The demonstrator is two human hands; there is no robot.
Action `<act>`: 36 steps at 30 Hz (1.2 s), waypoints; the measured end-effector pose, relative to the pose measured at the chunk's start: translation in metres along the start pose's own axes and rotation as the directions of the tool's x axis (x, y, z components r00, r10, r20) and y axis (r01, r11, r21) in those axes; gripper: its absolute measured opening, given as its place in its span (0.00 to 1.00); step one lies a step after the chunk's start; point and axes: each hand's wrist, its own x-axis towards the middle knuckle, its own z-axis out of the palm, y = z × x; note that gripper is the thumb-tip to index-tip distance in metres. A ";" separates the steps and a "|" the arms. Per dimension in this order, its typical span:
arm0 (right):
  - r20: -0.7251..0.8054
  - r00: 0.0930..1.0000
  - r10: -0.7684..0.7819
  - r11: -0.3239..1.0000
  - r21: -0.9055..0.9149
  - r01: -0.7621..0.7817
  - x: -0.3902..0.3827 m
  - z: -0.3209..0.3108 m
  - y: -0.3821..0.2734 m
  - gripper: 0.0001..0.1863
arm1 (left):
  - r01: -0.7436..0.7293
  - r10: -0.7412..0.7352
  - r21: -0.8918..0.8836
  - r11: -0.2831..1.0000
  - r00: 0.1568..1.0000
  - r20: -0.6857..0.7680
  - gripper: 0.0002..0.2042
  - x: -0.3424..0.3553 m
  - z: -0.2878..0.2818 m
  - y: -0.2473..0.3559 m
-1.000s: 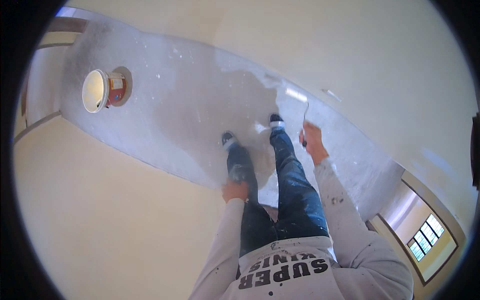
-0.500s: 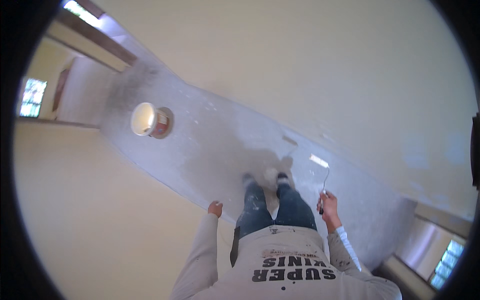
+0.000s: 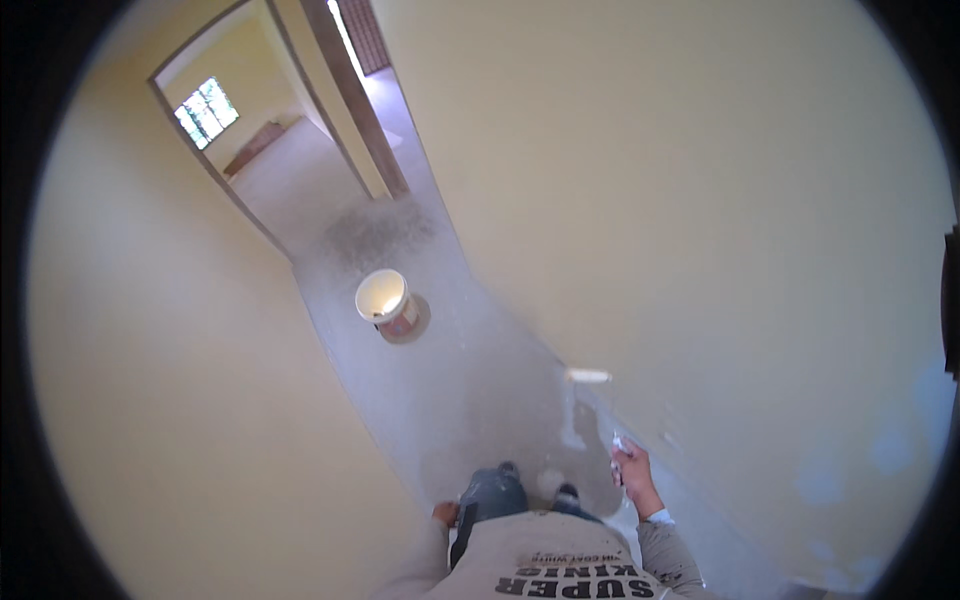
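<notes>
My right hand (image 3: 633,470) is closed round the handle of a paint roller, whose white sleeve (image 3: 588,376) is up by the foot of the cream right-hand wall (image 3: 720,220). My left hand (image 3: 445,514) hangs low beside my jeans (image 3: 492,495); it is small and partly hidden, so its fingers are unclear. A red-and-white paint bucket (image 3: 381,291) stands on the grey floor (image 3: 440,380) ahead of me, its pale inside showing.
A cream wall (image 3: 150,380) runs along my left. Beyond the bucket, a framed doorway (image 3: 215,177) opens on a room with a barred window (image 3: 206,113) and a brown object low by its wall. A narrow passage (image 3: 385,110) continues beside it.
My view has swung up along the corridor, so the bucket sits nearer the middle and the doorway shows fully. The roller's sleeve now lies level, higher relative to my hand and by the wall.
</notes>
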 end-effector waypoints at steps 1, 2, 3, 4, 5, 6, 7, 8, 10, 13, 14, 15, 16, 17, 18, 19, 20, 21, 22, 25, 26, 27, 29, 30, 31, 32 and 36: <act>0.030 0.999 0.012 1.000 -0.013 -0.012 0.000 0.008 -0.003 0.20 | 0.165 -0.204 -0.307 0.937 0.974 -0.098 0.10 -0.015 0.009 -0.008; 0.041 0.999 0.022 0.998 -0.052 -0.020 0.001 0.011 -0.008 0.20 | 0.162 -0.197 -0.280 0.946 0.975 -0.100 0.11 -0.022 0.009 0.001; 0.042 0.999 0.021 0.998 -0.067 -0.018 -0.003 0.008 -0.012 0.19 | 0.148 -0.175 -0.252 0.956 0.981 -0.088 0.13 -0.036 0.014 0.019; 0.060 0.998 0.028 0.996 -0.085 -0.023 -0.004 0.010 -0.019 0.17 | 0.126 -0.122 -0.186 0.974 0.992 0.032 0.15 -0.052 0.016 0.025; 0.079 0.996 0.034 0.994 -0.102 -0.025 -0.005 0.013 -0.028 0.16 | 0.094 -0.075 -0.124 0.988 0.986 0.150 0.17 -0.064 0.018 0.027; 0.098 0.995 0.030 0.991 -0.132 -0.017 -0.010 0.019 -0.033 0.13 | 0.175 -0.148 -0.310 0.934 0.983 0.108 0.22 -0.078 0.026 0.026; 0.126 0.992 0.005 0.987 -0.161 0.015 -0.014 0.028 -0.041 0.10 | 0.200 -0.175 -0.353 0.914 0.979 0.102 0.22 -0.092 0.024 0.028; 0.143 0.990 -0.007 0.989 -0.143 0.027 -0.013 0.042 -0.047 0.08 | 0.204 -0.183 -0.330 0.922 0.979 0.093 0.22 -0.094 0.012 0.019; 0.153 0.988 -0.019 0.994 -0.106 0.036 -0.033 0.062 -0.064 0.05 | 0.210 -0.196 -0.312 0.927 0.978 0.076 0.22 -0.106 -0.010 0.013; 0.126 0.991 0.036 0.999 -0.018 -0.034 -0.037 0.093 -0.062 0.05 | 0.217 -0.200 -0.310 0.926 0.976 0.086 0.22 -0.119 -0.020 -0.002; 0.121 0.991 0.059 0.998 0.014 -0.061 -0.033 0.106 -0.065 0.05 | 0.212 -0.199 -0.307 0.928 0.977 0.073 0.22 -0.117 -0.028 -0.010; 0.142 0.987 0.068 0.997 0.033 -0.073 -0.019 0.132 -0.068 0.05 | 0.202 -0.194 -0.288 0.936 0.979 0.056 0.22 -0.102 -0.044 -0.030; 0.165 0.984 0.075 0.995 0.052 -0.084 -0.003 0.160 -0.073 0.06 | 0.193 -0.193 -0.272 0.943 0.981 0.027 0.22 -0.099 -0.051 -0.045; 0.188 0.979 0.080 0.993 0.069 -0.094 0.015 0.187 -0.082 0.06 | 0.178 -0.186 -0.252 0.951 0.983 -0.009 0.22 -0.082 -0.067 -0.062; 0.205 0.977 0.065 0.997 0.017 -0.070 0.024 0.204 -0.093 0.06 | 0.166 -0.177 -0.249 0.954 0.984 -0.021 0.22 -0.076 -0.072 -0.070; 0.229 0.972 0.060 0.998 -0.027 -0.055 0.029 0.223 -0.099 0.06 | 0.163 -0.174 -0.232 0.959 0.984 -0.027 0.22 -0.075 -0.077 -0.082; 0.256 0.965 0.052 0.997 -0.063 -0.037 0.034 0.246 -0.106 0.05 | 0.172 -0.177 -0.211 0.962 0.984 -0.005 0.21 -0.072 -0.083 -0.096; 0.268 0.963 0.041 0.998 -0.057 -0.027 0.037 0.268 -0.112 0.05 | 0.175 -0.175 -0.191 0.966 0.984 0.015 0.20 -0.066 -0.091 -0.108; 0.250 0.968 0.020 0.999 -0.053 -0.007 0.039 0.280 -0.125 0.05 | 0.129 -0.129 -0.239 0.963 0.992 0.017 0.20 -0.047 -0.094 -0.115; 0.302 0.951 -0.071 0.996 -0.023 0.082 0.095 0.345 -0.125 0.04 | 0.171 -0.186 -0.222 0.960 0.981 -0.049 0.20 0.020 -0.129 -0.159; 0.294 0.952 -0.082 0.995 -0.031 0.096 0.106 0.355 -0.125 0.04 | 0.129 -0.154 -0.252 0.959 0.985 -0.082 0.21 0.037 -0.139 -0.168; 0.376 0.924 -0.068 0.997 0.006 0.071 0.154 0.404 -0.105 0.04 | 0.180 -0.221 -0.252 0.951 0.964 -0.147 0.21 0.058 -0.145 -0.224; 0.325 0.945 0.042 0.997 -0.076 -0.018 0.165 0.398 -0.099 0.05 | 0.264 -0.265 -0.302 0.916 0.964 0.038 0.26 0.082 -0.134 -0.211; 0.317 0.943 0.096 0.992 -0.109 -0.065 0.171 0.396 -0.097 0.06 | 0.225 -0.252 -0.308 0.925 0.966 -0.052 0.25 0.078 -0.121 -0.207; 0.327 0.935 0.141 0.986 -0.129 -0.104 0.174 0.409 -0.098 0.07 | 0.201 -0.255 -0.299 0.933 0.955 -0.154 0.23 0.066 -0.118 -0.219; 0.348 0.928 0.132 0.987 -0.132 -0.091 0.177 0.421 -0.102 0.07 | 0.224 -0.286 -0.355 0.908 0.949 -0.131 0.21 0.064 -0.122 -0.225; 0.393 0.917 0.060 0.990 -0.142 -0.003 0.207 0.413 -0.102 0.11 | 0.284 -0.392 -0.518 0.807 0.914 -0.109 0.16 0.063 -0.098 -0.175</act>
